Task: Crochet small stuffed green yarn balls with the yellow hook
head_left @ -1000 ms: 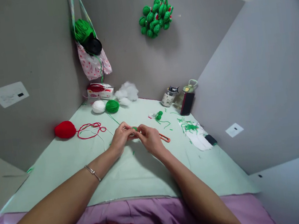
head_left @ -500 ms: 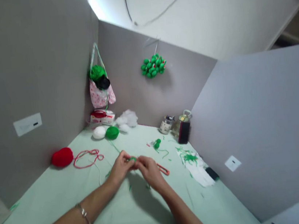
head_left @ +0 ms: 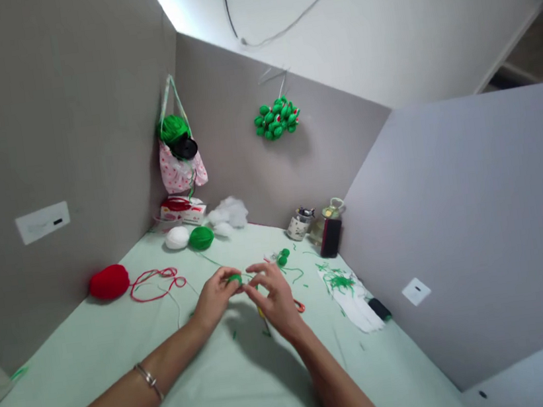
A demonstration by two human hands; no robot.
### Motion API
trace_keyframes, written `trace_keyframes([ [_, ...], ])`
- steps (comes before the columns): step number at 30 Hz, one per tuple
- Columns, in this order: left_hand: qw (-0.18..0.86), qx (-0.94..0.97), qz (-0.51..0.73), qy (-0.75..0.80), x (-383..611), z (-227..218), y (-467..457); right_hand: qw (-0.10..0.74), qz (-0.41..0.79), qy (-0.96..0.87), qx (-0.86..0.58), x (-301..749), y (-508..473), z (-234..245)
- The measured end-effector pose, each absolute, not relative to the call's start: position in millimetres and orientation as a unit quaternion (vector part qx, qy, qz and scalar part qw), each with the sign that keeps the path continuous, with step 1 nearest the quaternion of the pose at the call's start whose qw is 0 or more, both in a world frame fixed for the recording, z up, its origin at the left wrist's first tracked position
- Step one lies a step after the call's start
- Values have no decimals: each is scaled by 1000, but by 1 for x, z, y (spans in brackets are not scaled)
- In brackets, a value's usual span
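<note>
While the small green yarn piece sits above the middle of the table, the left hand holds it pinched between thumb and fingers, near its own fingertips. The right hand is just to the right, thumb and forefinger parted beside a short stretch of green strand; whether its lower fingers close on anything, I cannot tell. Something yellow shows under that hand, too hidden to name.

For good handling, the left pinch should probably be firm but light, close to the spot being worked, so the piece neither twists nor squashes. The right fingers would do best with small movements and an even pull, since a sharp tug could tighten the yarn unevenly.

Farther off and slightly left, a line runs from the green ball toward the left hand; some slack there should spare a snag. The loose red yarn on the left is best kept out of the way, as is the orange handle just right of the right hand. Farther right lie green clippings on white paper.
</note>
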State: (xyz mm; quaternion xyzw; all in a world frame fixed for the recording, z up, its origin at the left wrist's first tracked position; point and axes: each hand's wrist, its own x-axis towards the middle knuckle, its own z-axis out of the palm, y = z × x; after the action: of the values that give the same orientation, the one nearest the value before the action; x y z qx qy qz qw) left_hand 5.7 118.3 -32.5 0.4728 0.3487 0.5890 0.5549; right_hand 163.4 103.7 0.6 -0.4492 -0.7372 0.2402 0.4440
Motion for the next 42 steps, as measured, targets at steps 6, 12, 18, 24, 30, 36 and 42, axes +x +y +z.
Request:
trace_keyframes([
  [6, 548, 495, 586, 334, 7, -33, 115, 458, 332, -692, -449, 170, 108, 0],
  [12, 524, 502, 595, 345, 7, -37, 115, 388, 319, -722, -476, 172, 112, -11],
  [18, 535, 515, 573, 347, 6, -38, 114, 361, 263, -731, -516, 169, 112, -17],
  [24, 525, 536, 561, 348, 5, -43, 119, 325, 191, -749, -545, 168, 107, -11],
  [30, 476, 560, 561, 380, 9, -60, 125, 273, 162, -768, -556, 158, 97, -8],
  [36, 468, 571, 561, 375, 9, -57, 125, 261, 145, -766, -570, 151, 91, -6],
  [42, 514, 547, 550, 366, 5, -46, 120, 294, 145, -748, -577, 158, 95, -4],
])
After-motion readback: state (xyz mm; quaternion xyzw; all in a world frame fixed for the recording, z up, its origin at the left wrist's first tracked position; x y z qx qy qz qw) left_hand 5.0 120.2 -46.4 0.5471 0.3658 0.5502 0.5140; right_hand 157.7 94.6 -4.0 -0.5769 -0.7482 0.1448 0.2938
